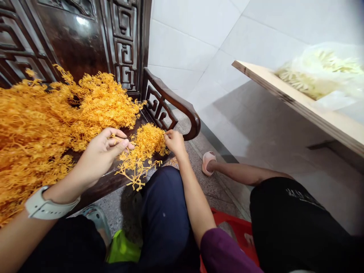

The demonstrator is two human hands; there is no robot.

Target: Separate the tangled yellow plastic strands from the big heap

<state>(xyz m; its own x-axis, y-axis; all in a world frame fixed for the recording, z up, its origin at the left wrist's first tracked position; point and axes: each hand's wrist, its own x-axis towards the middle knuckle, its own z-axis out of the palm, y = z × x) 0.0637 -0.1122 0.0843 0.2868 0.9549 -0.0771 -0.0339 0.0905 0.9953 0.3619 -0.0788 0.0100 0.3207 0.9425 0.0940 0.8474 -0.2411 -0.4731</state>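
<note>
- White glazed wall tiles [182, 41] fill the background behind a dark carved wooden bench [125, 49] with a latticed, curved armrest [170, 93].
- Springy, branching orange strands [34, 125] lie in a large tangled heap on the seat; a smaller clump [145, 144] sits just beside it, near the armrest.
- Left hand [99, 155], with a white watch [48, 203], is half curled, pinching a few strands.
- Right hand [174, 142] is nearly closed, its fingertips pinching the clump's edge.
- Off to the right: a plywood board [313, 110] holding a clear plastic bag [321, 72] of pale strands; a co-worker's bare leg [241, 172] and pink slipper [209, 163].
</note>
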